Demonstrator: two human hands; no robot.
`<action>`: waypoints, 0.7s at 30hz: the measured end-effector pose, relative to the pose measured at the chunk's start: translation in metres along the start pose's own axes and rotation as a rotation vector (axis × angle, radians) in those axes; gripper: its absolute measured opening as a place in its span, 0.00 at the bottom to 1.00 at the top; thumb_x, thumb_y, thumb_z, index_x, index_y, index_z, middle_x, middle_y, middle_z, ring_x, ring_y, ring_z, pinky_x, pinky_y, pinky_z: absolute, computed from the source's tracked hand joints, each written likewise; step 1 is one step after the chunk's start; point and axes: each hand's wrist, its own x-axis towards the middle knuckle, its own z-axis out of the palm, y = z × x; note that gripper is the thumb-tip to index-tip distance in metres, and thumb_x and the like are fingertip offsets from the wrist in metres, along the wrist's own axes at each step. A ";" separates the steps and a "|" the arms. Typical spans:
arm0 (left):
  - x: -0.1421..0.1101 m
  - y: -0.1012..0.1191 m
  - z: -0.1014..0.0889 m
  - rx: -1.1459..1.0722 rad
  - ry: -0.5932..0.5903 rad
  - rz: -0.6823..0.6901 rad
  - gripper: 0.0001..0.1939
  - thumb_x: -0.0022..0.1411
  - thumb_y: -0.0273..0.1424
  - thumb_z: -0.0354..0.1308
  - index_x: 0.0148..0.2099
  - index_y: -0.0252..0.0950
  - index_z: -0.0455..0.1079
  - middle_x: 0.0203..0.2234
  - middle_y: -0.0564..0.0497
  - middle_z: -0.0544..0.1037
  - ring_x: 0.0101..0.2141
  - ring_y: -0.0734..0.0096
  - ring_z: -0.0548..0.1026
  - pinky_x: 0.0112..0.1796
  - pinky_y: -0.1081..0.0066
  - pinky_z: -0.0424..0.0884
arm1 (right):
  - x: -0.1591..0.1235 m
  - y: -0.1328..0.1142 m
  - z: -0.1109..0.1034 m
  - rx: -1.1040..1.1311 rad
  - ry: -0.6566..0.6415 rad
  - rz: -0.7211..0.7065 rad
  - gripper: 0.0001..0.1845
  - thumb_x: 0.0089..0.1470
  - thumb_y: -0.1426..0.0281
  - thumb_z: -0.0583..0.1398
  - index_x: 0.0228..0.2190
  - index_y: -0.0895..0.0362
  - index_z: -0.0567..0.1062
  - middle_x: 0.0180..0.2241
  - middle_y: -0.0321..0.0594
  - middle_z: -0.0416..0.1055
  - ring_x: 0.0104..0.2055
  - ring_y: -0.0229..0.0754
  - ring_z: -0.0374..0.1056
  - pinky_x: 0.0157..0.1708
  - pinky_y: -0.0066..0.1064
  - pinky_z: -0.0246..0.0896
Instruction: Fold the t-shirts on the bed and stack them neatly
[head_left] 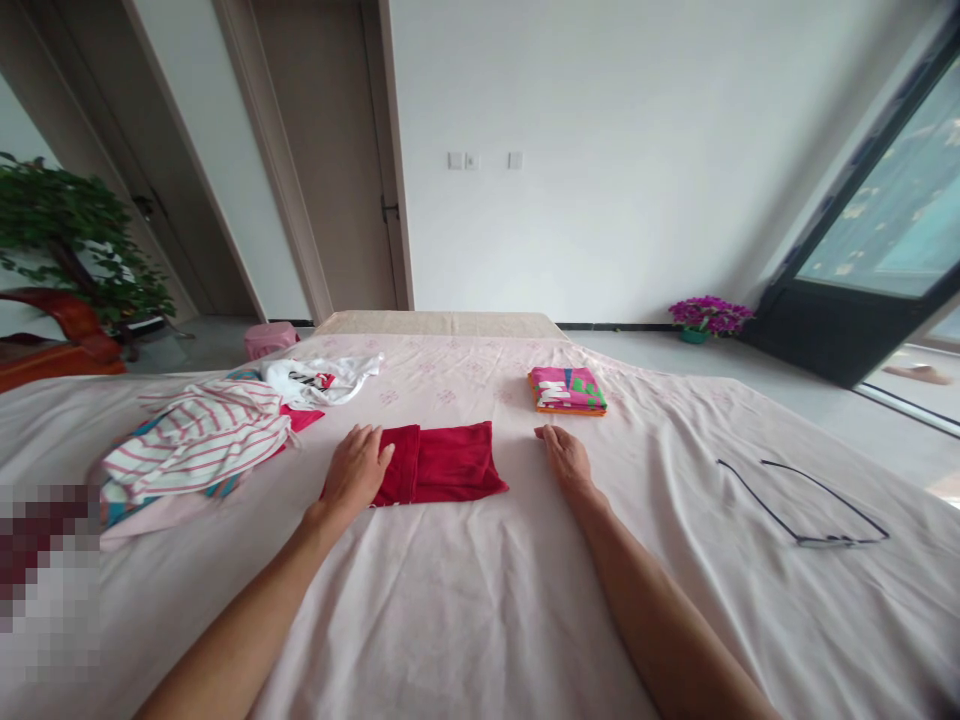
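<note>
On the pink sheet (480,600), the left hand (356,470) presses flat on the near-centre folded red garment (450,462), the right hand (566,458) lies open beside it, one folded stack (566,390) sits far right, and a loose clothes pile (202,435) remains left, unfolded.

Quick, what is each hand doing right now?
Left hand: open, flat on the folded red garment.
Right hand: open, resting on the pink sheet, holding nothing.
</note>
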 end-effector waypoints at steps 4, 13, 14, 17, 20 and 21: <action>-0.007 0.040 0.024 0.054 -0.063 0.033 0.32 0.69 0.44 0.44 0.66 0.28 0.60 0.65 0.33 0.62 0.65 0.47 0.58 0.63 0.52 0.52 | 0.001 0.003 0.001 -0.056 -0.021 -0.031 0.28 0.62 0.54 0.45 0.39 0.54 0.80 0.42 0.43 0.79 0.45 0.47 0.73 0.47 0.33 0.62; -0.006 0.047 0.035 0.144 -0.058 0.015 0.33 0.69 0.48 0.41 0.68 0.35 0.59 0.66 0.35 0.61 0.64 0.42 0.60 0.60 0.45 0.53 | 0.001 0.002 0.003 -0.243 -0.048 -0.153 0.23 0.66 0.60 0.46 0.34 0.54 0.78 0.39 0.43 0.79 0.42 0.44 0.72 0.42 0.28 0.58; -0.004 0.049 0.035 0.144 -0.062 -0.008 0.33 0.69 0.48 0.42 0.68 0.35 0.59 0.66 0.35 0.61 0.63 0.40 0.60 0.60 0.44 0.53 | 0.000 0.001 0.003 -0.262 -0.052 -0.175 0.23 0.66 0.61 0.46 0.34 0.54 0.78 0.40 0.43 0.78 0.43 0.43 0.71 0.43 0.28 0.57; -0.004 0.055 0.036 0.140 -0.030 -0.029 0.33 0.69 0.47 0.43 0.68 0.35 0.59 0.66 0.34 0.60 0.63 0.39 0.59 0.59 0.41 0.52 | -0.002 -0.002 0.003 -0.326 -0.067 -0.211 0.21 0.66 0.63 0.47 0.35 0.54 0.79 0.41 0.43 0.78 0.45 0.42 0.70 0.46 0.27 0.56; -0.007 0.056 0.037 0.108 0.003 0.034 0.32 0.69 0.47 0.43 0.68 0.35 0.59 0.66 0.34 0.59 0.64 0.41 0.57 0.60 0.41 0.50 | -0.005 -0.004 0.004 -0.369 -0.074 -0.201 0.20 0.67 0.64 0.48 0.35 0.54 0.79 0.42 0.43 0.77 0.46 0.42 0.70 0.47 0.28 0.55; -0.007 0.055 0.037 0.091 0.003 0.047 0.32 0.69 0.47 0.43 0.68 0.35 0.60 0.66 0.34 0.59 0.64 0.41 0.57 0.60 0.41 0.50 | -0.005 -0.005 0.004 -0.378 -0.074 -0.200 0.20 0.67 0.64 0.49 0.34 0.54 0.79 0.42 0.43 0.77 0.46 0.42 0.69 0.48 0.28 0.55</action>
